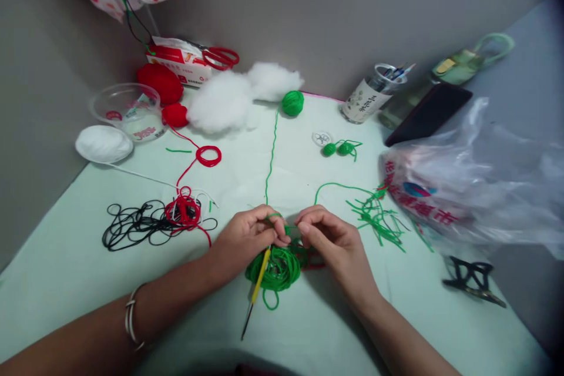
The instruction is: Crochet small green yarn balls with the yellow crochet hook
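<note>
With left hand and right hand pinched closed, we hold green yarn between them above a coil on the worktop, apparently to steady the short, slender stretch.

green yarn: matt, fibrous | hook: metal shaft | bag: glossy, crinkled plastic | stuffing: matt, fluffy

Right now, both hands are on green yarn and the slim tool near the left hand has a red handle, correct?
No: the head view shows the slim tool's handle is yellow, not red. The left hand and right hand are indeed on green yarn.
</note>
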A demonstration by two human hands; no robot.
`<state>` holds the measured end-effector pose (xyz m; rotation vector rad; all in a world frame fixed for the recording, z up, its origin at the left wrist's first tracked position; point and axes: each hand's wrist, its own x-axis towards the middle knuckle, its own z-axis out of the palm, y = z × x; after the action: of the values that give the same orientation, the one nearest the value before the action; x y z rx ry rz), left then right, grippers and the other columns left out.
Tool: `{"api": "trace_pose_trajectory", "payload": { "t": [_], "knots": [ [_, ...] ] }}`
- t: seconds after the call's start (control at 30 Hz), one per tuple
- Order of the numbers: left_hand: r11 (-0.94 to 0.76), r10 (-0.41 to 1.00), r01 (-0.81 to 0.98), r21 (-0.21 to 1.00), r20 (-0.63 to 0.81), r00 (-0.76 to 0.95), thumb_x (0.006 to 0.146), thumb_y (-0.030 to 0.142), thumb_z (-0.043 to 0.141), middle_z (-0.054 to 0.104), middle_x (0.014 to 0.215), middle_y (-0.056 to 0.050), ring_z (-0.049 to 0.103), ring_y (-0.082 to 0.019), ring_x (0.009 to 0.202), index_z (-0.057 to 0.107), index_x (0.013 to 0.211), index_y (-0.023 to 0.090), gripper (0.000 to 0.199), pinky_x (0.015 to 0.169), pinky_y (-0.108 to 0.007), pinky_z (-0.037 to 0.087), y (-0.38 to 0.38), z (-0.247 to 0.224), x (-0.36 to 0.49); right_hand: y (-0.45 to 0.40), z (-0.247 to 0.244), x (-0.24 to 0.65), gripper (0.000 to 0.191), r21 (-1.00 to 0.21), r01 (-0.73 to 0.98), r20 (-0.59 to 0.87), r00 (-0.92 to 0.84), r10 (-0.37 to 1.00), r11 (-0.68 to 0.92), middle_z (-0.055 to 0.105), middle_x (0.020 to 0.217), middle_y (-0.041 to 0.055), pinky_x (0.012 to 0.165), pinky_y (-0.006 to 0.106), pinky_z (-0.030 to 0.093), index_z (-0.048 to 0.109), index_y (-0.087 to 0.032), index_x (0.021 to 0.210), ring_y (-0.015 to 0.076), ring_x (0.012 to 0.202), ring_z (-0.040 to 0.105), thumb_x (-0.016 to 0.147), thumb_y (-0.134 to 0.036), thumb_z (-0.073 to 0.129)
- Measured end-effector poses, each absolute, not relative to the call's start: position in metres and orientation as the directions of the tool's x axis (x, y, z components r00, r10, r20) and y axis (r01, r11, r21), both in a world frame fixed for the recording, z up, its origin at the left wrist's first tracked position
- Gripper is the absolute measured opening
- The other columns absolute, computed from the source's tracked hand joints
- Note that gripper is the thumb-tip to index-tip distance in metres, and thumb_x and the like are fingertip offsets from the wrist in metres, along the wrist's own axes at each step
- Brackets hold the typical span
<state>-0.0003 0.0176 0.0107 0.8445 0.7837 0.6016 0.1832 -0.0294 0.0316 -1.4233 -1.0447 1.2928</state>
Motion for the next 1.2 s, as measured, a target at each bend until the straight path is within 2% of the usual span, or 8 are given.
{"api": "trace_pose_trajectory", "payload": {
  "t": [0.17, 0.27, 0.47, 0.63, 0.77, 0.83, 0.97, 1.2],
  "knots": [
    [0.517, 0.737, -0.189, 0.835, -0.322, 0.594, 0.083, 0.032, 0.081, 0.07, 0.087, 0.0, 0.074, -0.014, 0.086, 0.062, 0.084, 0.016, 0.025, 0.083, -0.025, 0.057, 0.011, 0.008, -0.005, -0.033, 0.033, 0.183, 0.026, -0.972, -0.011, -0.233, 0.069, 0.97, -0.233, 0.058, 0.081, -0.0007, 0.05, 0.02, 0.043, 0.071, -0.02, 0.08, 0.0088, 0.061, 0.05, 0.088, -0.044, 0.077],
    [0.484, 0.794, -0.252, 0.838, -0.298, 0.53, 0.08, 0.031, 0.084, 0.067, 0.084, 0.003, 0.073, -0.012, 0.074, 0.056, 0.082, 0.018, 0.031, 0.073, -0.025, 0.058, 0.01, 0.005, -0.004, -0.034, 0.033, 0.181, 0.025, -0.969, -0.024, -0.246, 0.043, 0.968, -0.245, 0.058, 0.081, -0.0007, 0.048, 0.021, 0.041, 0.072, -0.02, 0.082, 0.0089, 0.06, 0.049, 0.087, -0.044, 0.077],
    [0.446, 0.802, -0.215, 0.869, -0.281, 0.527, 0.079, 0.023, 0.076, 0.066, 0.076, 0.002, 0.069, -0.013, 0.074, 0.066, 0.081, 0.017, 0.012, 0.077, -0.028, 0.059, 0.009, 0.007, -0.002, -0.031, 0.032, 0.177, 0.026, -0.977, -0.016, -0.214, 0.047, 0.976, -0.214, 0.063, 0.083, 0.0005, 0.051, 0.02, 0.041, 0.068, -0.018, 0.075, 0.0076, 0.059, 0.049, 0.088, -0.039, 0.076],
    [0.48, 0.767, -0.099, 0.872, -0.363, 0.53, 0.079, 0.028, 0.077, 0.071, 0.087, -0.001, 0.069, -0.016, 0.087, 0.074, 0.088, 0.016, 0.015, 0.085, -0.029, 0.054, 0.01, 0.013, -0.003, -0.033, 0.03, 0.175, 0.017, -0.983, 0.183, 0.018, 0.077, 0.997, 0.003, 0.068, 0.088, 0.0024, 0.059, 0.021, 0.05, 0.072, -0.021, 0.076, 0.0108, 0.069, 0.061, 0.092, -0.027, 0.071],
    [0.531, 0.736, -0.105, 0.841, -0.396, 0.548, 0.085, 0.043, 0.076, 0.071, 0.085, -0.001, 0.066, -0.015, 0.084, 0.075, 0.087, 0.015, 0.028, 0.081, -0.027, 0.051, 0.012, 0.013, -0.004, -0.038, 0.025, 0.172, 0.014, -0.821, 0.477, 0.326, -0.059, 0.943, 0.314, 0.07, 0.095, 0.0054, 0.068, 0.022, 0.058, 0.076, -0.022, 0.092, 0.0138, 0.083, 0.07, 0.094, -0.012, 0.066],
    [0.579, 0.723, -0.141, 0.803, -0.426, 0.543, 0.081, 0.045, 0.082, 0.071, 0.083, -0.001, 0.065, -0.014, 0.082, 0.075, 0.087, 0.015, 0.031, 0.08, -0.026, 0.051, 0.014, 0.012, -0.005, -0.04, 0.024, 0.171, 0.019, -0.71, 0.565, 0.417, -0.146, 0.897, 0.421, 0.069, 0.101, 0.0075, 0.071, 0.023, 0.06, 0.075, -0.021, 0.102, 0.0139, 0.083, 0.071, 0.094, -0.007, 0.064],
    [0.641, 0.711, -0.207, 0.739, -0.471, 0.523, 0.068, 0.042, 0.093, 0.068, 0.074, 0.002, 0.063, -0.012, 0.073, 0.069, 0.079, 0.014, 0.038, 0.075, -0.024, 0.051, 0.015, 0.014, -0.005, -0.04, 0.024, 0.172, 0.023, -0.612, 0.636, 0.446, -0.213, 0.869, 0.47, 0.07, 0.103, 0.0075, 0.075, 0.025, 0.062, 0.072, -0.023, 0.107, 0.0155, 0.086, 0.073, 0.094, -0.006, 0.063],
    [0.605, 0.737, -0.195, 0.772, -0.45, 0.504, 0.073, 0.029, 0.084, 0.067, 0.07, 0.004, 0.067, -0.012, 0.07, 0.063, 0.08, 0.017, 0.025, 0.076, -0.026, 0.054, 0.014, 0.014, -0.002, -0.039, 0.024, 0.171, 0.02, -0.574, 0.66, 0.438, -0.253, 0.863, 0.485, 0.071, 0.101, 0.0083, 0.074, 0.024, 0.061, 0.065, -0.023, 0.104, 0.0157, 0.087, 0.073, 0.096, -0.006, 0.058]
  ]
}}
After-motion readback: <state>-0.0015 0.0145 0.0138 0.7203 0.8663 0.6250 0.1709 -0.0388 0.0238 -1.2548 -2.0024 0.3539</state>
